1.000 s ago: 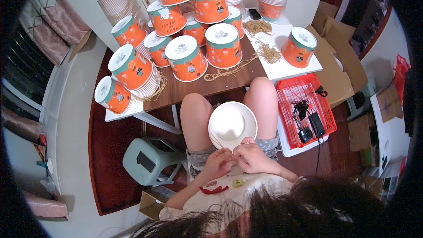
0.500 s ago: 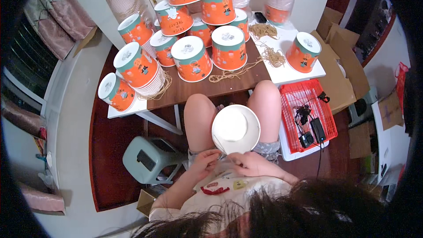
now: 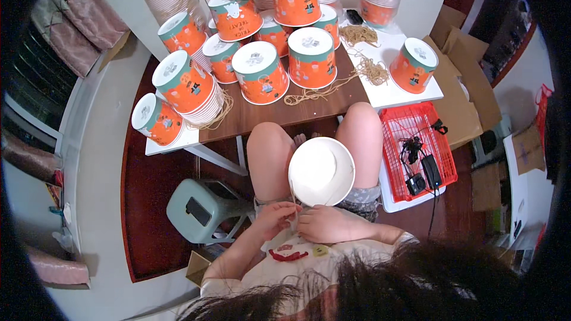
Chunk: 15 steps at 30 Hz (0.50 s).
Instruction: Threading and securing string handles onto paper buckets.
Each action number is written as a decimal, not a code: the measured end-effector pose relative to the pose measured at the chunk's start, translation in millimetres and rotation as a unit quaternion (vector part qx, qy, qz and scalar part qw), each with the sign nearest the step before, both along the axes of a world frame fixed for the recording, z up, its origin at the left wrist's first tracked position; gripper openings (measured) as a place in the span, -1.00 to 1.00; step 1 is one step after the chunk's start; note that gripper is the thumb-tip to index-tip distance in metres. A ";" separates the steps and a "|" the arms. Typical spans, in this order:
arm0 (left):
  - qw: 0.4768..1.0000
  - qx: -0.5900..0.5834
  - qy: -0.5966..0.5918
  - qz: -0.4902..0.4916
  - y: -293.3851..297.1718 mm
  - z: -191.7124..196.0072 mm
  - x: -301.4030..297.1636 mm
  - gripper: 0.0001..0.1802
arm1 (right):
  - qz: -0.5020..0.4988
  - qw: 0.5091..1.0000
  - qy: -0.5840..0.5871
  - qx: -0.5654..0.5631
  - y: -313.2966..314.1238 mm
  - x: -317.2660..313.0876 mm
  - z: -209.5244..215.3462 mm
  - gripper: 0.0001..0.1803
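Between my thighs rests a paper bucket [image 3: 321, 172], its white inside facing up. My left hand [image 3: 276, 220] is at its near left side, thumb and fingers pinched on a thin pale cord [image 3: 292, 189] that runs up by the rim. Close beside it, my right hand [image 3: 332, 223] is closed at the near edge of the bucket; what its fingers hold, if anything, is hidden. The bucket's outer wall cannot be seen from here.
Orange and green paper buckets [image 3: 260, 77] stand upside down in piles on the brown and white table ahead. Tan cord [image 3: 321, 93] lies loose among them. A red basket [image 3: 440, 134] with cables is to the right, a grey-green stool [image 3: 193, 209] to the left.
My right hand has turned over, its back now more toward the view, and its fingers have drawn nearer my left hand. The thin cord stands more upright at the rim.
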<state>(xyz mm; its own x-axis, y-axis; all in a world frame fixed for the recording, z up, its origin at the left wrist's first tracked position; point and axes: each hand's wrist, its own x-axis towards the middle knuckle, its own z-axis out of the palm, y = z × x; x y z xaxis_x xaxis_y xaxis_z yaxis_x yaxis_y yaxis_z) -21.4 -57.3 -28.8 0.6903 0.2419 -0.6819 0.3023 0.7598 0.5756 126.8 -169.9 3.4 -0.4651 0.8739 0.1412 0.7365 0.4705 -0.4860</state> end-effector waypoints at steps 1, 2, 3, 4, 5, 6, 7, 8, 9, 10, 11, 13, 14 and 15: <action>1.000 -0.001 0.001 0.000 -0.1 -2.7 -2.0 -0.86 | 0.002 1.000 0.006 0.005 0.4 -0.4 -0.1 -0.86; 1.000 -0.025 -0.013 0.003 -0.5 -7.5 -5.3 -0.87 | 0.002 1.000 0.007 0.004 0.5 -1.0 -1.3 -0.86; 0.998 -0.049 -0.028 0.006 -0.8 -10.1 -6.8 -0.88 | 0.006 0.999 0.030 0.009 0.9 -0.8 -2.8 -0.86; 0.998 -0.049 -0.027 0.005 -1.9 -10.0 -6.9 -0.88 | 0.010 0.998 0.054 0.014 1.0 -0.7 -3.8 -0.86; 0.998 -0.057 -0.017 0.007 -3.8 -9.4 -6.9 -0.89 | 0.010 0.998 0.053 0.012 0.8 -1.0 -4.0 -0.86; 0.998 -0.064 -0.007 0.009 -6.0 -9.0 -6.8 -0.89 | 0.012 0.998 0.064 -0.001 0.3 -1.2 -4.2 -0.86; 0.998 -0.065 -0.007 0.009 -8.9 -9.2 -6.9 -0.89 | 0.015 0.997 0.075 -0.014 -0.1 -1.5 -4.5 -0.85; 0.997 -0.082 0.000 0.015 -12.3 -9.5 -6.9 -0.90 | 0.016 0.997 0.075 -0.015 0.0 -1.9 -6.4 -0.85; 0.995 -0.099 0.008 0.021 -15.0 -8.2 -6.3 -0.90 | 0.021 0.996 0.089 -0.012 0.2 -2.6 -10.1 -0.85; 0.995 -0.100 0.007 0.022 -16.9 -6.9 -5.6 -0.90 | 0.026 0.994 0.102 -0.008 0.3 -3.3 -14.2 -0.84; 0.994 -0.099 0.025 0.034 -18.4 -3.9 -4.5 -0.90 | 0.028 0.994 0.103 -0.009 0.2 -4.0 -18.7 -0.84; 0.994 -0.099 0.041 0.034 -18.3 -1.7 -1.9 -0.90 | 0.026 0.995 0.081 -0.044 -3.3 -3.4 -21.8 -0.84; 0.993 -0.108 0.026 0.036 -17.5 -6.9 -5.8 -0.91 | 0.029 0.995 0.083 -0.044 -2.0 -4.1 -24.1 -0.84; 0.992 -0.117 0.012 0.038 -16.6 -11.1 -7.8 -0.91 | 0.056 0.990 0.096 -0.086 -0.3 -5.4 -25.9 -0.84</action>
<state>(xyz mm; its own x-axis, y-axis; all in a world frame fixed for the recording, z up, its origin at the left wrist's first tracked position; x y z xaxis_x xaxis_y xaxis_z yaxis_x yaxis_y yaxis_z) -29.1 -73.9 -39.9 0.6598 0.1256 -0.7409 0.2507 0.8927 0.3746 121.4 -170.2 -22.5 -0.5398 0.8368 0.0908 0.5698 0.4427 -0.6923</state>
